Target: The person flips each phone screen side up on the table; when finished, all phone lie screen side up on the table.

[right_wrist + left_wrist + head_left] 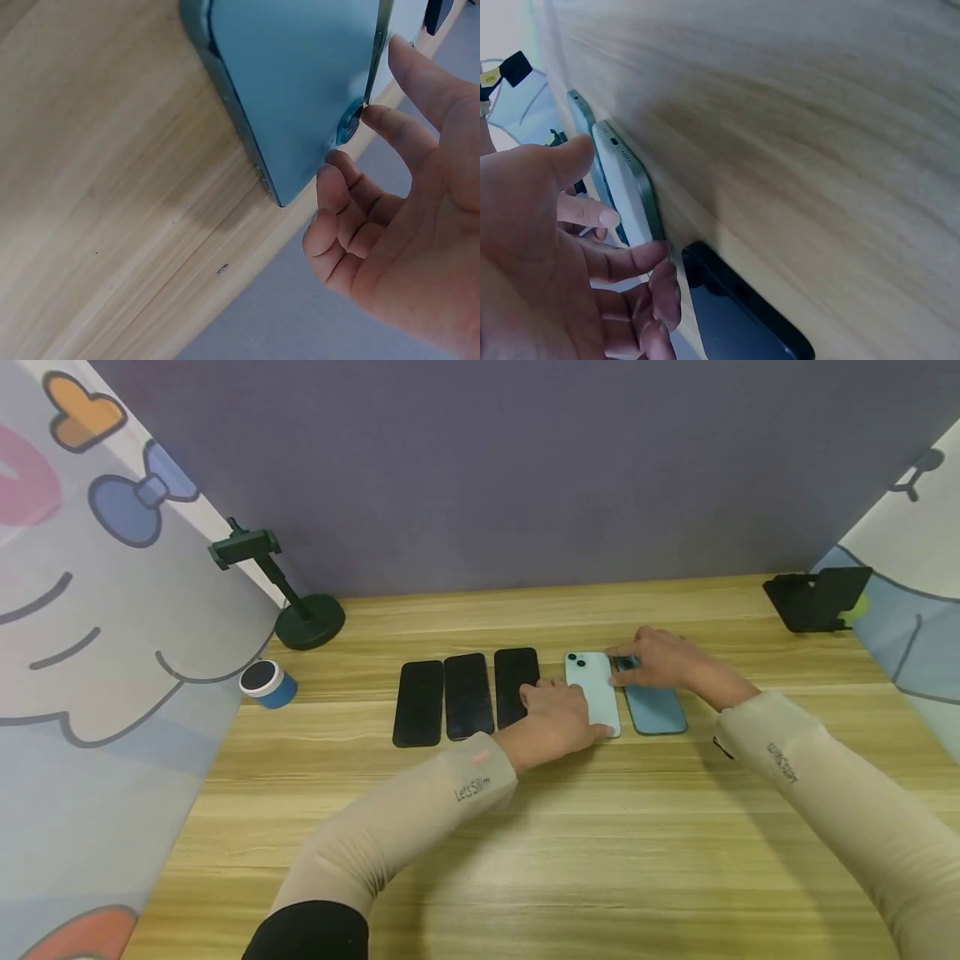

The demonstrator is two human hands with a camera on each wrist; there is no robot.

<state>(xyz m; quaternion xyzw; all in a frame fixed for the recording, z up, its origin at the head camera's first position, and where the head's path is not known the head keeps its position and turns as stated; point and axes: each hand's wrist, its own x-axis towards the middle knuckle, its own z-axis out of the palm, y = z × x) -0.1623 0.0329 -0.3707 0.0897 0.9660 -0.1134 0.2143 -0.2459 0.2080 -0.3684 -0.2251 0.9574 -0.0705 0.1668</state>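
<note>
A pale mint-white phone [592, 681] lies back up on the table, its camera at the top left. My left hand [555, 718] lies across its lower left, thumb at the bottom edge and fingers along the left side. With thumb and index finger stretched out, my right hand [663, 660] touches its right edge. That hand covers part of a blue phone [300, 82], also back up. To the left are three black phones: an outer one [418, 703], a middle one [468, 696] and a third [516, 672], partly hidden behind my left hand.
A dark green phone stand [309, 622] is at the back left, with a blue-and-white tub [270, 685] before it. At the back right sits a black folding stand [817, 599]. A grey partition [525, 477] rises behind the wooden table [600, 860].
</note>
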